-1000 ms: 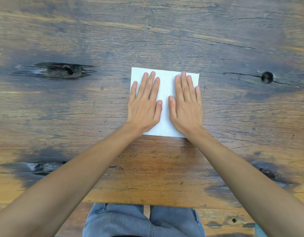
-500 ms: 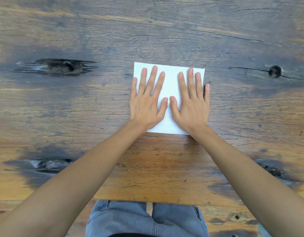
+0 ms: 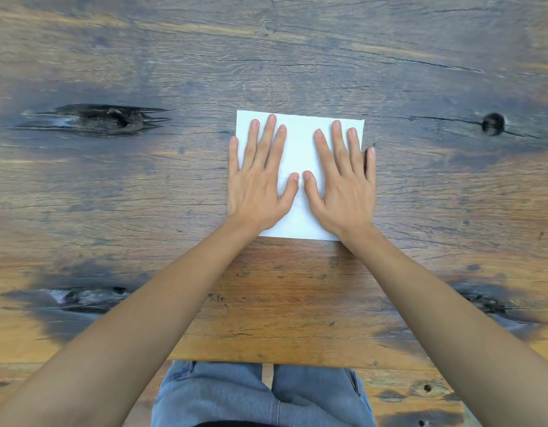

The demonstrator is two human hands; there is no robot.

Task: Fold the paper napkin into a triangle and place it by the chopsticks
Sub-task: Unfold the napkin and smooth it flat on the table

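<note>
The white square paper napkin [image 3: 300, 149] is seen lying flat on the weathered brown wooden tabletop [image 3: 174, 195], a little beyond the near edge and roughly at the middle of the view; no diagonal crease and no triangular shape can be made out, so the fold is judged not yet begun, or at most at the smoothing stage; the napkin is covered in part by 2 hands, so its middle cannot be fully checked. The left hand [image 3: 260, 183] is laid flat with fingers straight and slightly spread, its little finger reaching past the napkin's left edge onto the wood; the right hand [image 3: 343, 186] is laid flat in the same way, its little finger just off the right edge; nothing is gripped by either, and the 2 thumbs are nearly touching over the paper. No chopsticks are to be seen in the view, so the place for setting down cannot be told; by this judgement, the folding and the placing are both left to do.

The tabletop is marked by dark stains, long cracks and a dark knot hole [image 3: 492, 123] well apart to the right; a split dark knot [image 3: 106, 118] is seen to the left; below the near edge, blue denim-clad legs [image 3: 260, 396] are visible; nothing more of the room is shown.
</note>
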